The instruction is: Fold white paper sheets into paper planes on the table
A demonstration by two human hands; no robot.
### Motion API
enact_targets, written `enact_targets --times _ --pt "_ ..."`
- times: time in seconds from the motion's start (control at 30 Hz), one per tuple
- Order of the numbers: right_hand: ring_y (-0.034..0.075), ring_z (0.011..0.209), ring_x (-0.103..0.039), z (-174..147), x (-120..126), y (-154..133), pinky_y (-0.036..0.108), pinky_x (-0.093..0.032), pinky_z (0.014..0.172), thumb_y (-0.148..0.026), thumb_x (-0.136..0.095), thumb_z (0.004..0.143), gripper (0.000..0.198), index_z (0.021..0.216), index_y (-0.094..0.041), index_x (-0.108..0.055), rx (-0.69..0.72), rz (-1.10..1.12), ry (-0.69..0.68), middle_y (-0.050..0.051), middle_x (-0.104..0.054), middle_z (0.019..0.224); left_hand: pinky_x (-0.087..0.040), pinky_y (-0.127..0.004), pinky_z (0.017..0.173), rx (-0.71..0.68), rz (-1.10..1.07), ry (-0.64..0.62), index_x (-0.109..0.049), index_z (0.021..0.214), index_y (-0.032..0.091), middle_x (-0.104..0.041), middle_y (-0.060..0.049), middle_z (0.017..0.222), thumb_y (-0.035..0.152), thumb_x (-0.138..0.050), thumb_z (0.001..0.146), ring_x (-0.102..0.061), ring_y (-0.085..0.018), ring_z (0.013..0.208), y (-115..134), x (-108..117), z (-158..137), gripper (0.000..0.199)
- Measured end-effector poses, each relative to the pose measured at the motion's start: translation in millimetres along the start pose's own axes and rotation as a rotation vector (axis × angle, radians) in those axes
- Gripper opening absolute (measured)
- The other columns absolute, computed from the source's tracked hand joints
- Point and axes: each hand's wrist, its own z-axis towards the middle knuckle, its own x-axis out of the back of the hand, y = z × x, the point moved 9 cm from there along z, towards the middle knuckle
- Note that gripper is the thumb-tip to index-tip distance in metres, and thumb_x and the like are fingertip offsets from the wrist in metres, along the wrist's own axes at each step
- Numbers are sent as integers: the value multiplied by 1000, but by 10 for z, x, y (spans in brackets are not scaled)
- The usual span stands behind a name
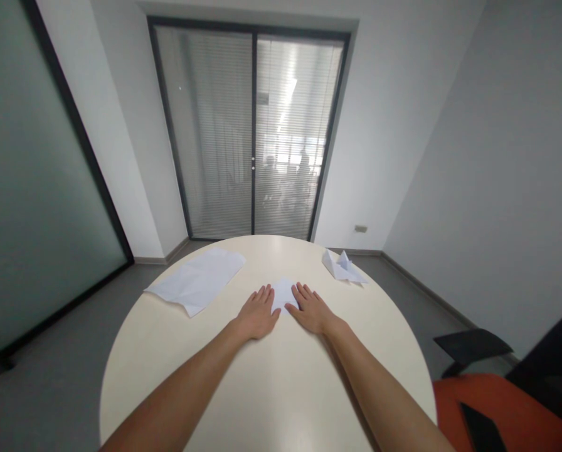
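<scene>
A small piece of white paper (283, 295) lies flat on the round table, between my two hands and partly covered by them. My left hand (258, 312) rests palm down on its left edge, fingers stretched forward. On the paper's right edge lies my right hand (312, 309), also flat with the fingers extended. Neither hand grips anything. How the paper is folded beneath my hands cannot be made out. Toward the far right of the table sits a folded white paper shape (343, 269) with upright points.
A larger, creased white sheet (201, 277) lies at the table's left rear. The round cream table (281, 389) has a curved edge all around. An orange chair (492, 408) with black armrests stands close on the right. Glass doors with blinds (206, 138) are beyond the table.
</scene>
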Motion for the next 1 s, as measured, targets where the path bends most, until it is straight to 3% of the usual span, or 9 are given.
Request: enact_targets --times 0.4,0.5,0.6,0.73,0.87,1.0 --pt "30 152 -7 -22 -1 34 48 -8 121 -70 -26 94 87 157 -11 -20 -9 1 -1 13 -10 164 -15 -60 117 157 9 18 -19 154 7 -11 -21 161 46 -22 97 -9 -35 150 -289 -122 43 69" --pt "31 151 -7 -22 -8 37 48 -8 121 -70 -25 94 88 157 -10 -19 -8 -5 -8 13 -10 164 -12 -58 118 226 36 47 -23 152 3 -14 -23 161 42 -26 96 -8 -36 150 -347 -53 3 69" --pt "31 151 -8 -14 -4 36 49 -8 121 -69 -27 94 86 157 -11 -20 -12 -3 5 14 -11 164 -8 -57 119 265 57 185 -26 151 1 -16 -24 160 37 -36 92 -7 -37 150 -344 144 -52 69" --pt "31 151 -9 3 7 30 50 -9 120 -65 -29 95 83 157 -11 -20 -29 -6 38 15 -12 163 -13 -50 122 20 -21 319 -29 151 9 -19 -16 162 28 -40 91 -10 -30 151 -68 322 -54 64" --pt "31 151 -8 11 15 7 51 -10 120 -63 -29 96 80 157 -13 -19 -23 1 61 14 -13 164 -25 -38 121 -272 -148 225 -34 150 16 -30 -9 160 30 -34 97 -26 -20 148 231 229 -50 55" --pt "30 151 -8 12 29 -5 52 -11 120 -53 -29 99 72 157 -13 -20 9 31 67 14 -14 163 -26 -41 120 -308 -149 142 -40 148 17 -39 -9 156 35 -29 101 -33 -21 145 277 120 -56 52"
